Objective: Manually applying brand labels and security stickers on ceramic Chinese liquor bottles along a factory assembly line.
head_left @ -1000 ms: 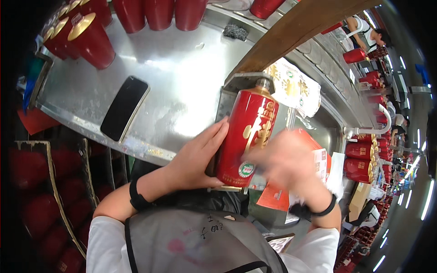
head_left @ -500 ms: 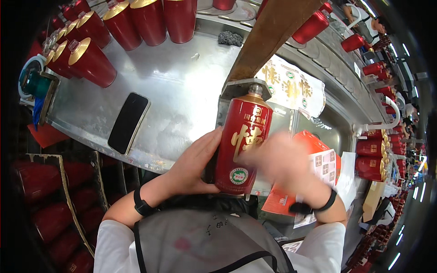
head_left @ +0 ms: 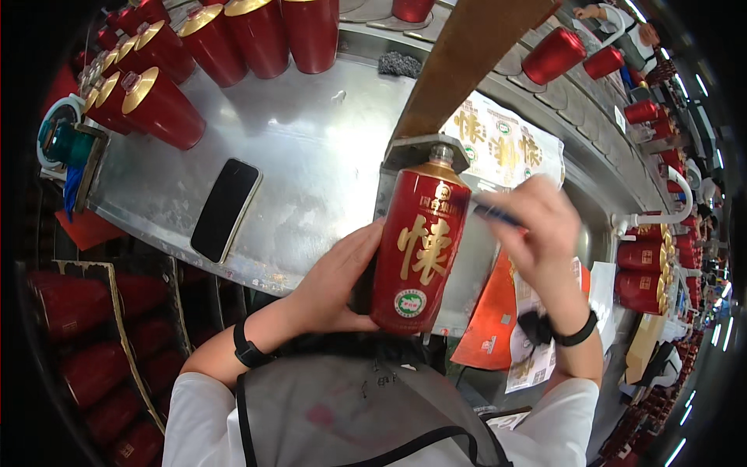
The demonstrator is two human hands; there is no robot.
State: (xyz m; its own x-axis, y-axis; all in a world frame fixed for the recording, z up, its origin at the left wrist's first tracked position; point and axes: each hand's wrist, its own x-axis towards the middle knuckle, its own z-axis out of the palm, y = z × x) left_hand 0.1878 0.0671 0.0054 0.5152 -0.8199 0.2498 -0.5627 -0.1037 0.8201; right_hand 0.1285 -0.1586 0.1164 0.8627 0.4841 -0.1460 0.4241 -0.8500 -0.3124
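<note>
While the left hand [head_left: 334, 284] curls its fingers and thumb around the lower side of one red bottle [head_left: 419, 245], holding it upright just in front of the chest, the right hand [head_left: 537, 226] sits beside the bottle's shoulder with its fingers pressed together, pinching a small dark object [head_left: 496, 215] whose kind cannot be told. The bottle is a glossy red cylinder with gold characters down its front, a round green and white seal near its base, a gold shoulder and a pale stopper. It stands against a grey metal bracket [head_left: 412, 152] at the foot of a slanting brown wooden beam [head_left: 467, 54]. Each wrist wears one black band, two in all.

Beyond the hands lies a brushed steel worktable [head_left: 311, 148], smooth and reflective. One black phone [head_left: 226, 208], flat and rectangular, rests on it, well apart from the bottle to the left. Along the table's far left edge stands a group of about eight red bottles with gold tops [head_left: 159, 109], close together. A printed white sheet with gold characters [head_left: 502, 144] lies behind the held bottle. An orange-red paper [head_left: 486, 327] hangs below the right hand. To the far right, more red bottles [head_left: 642, 268] sit along a steel conveyor line, too many and too small to count.
</note>
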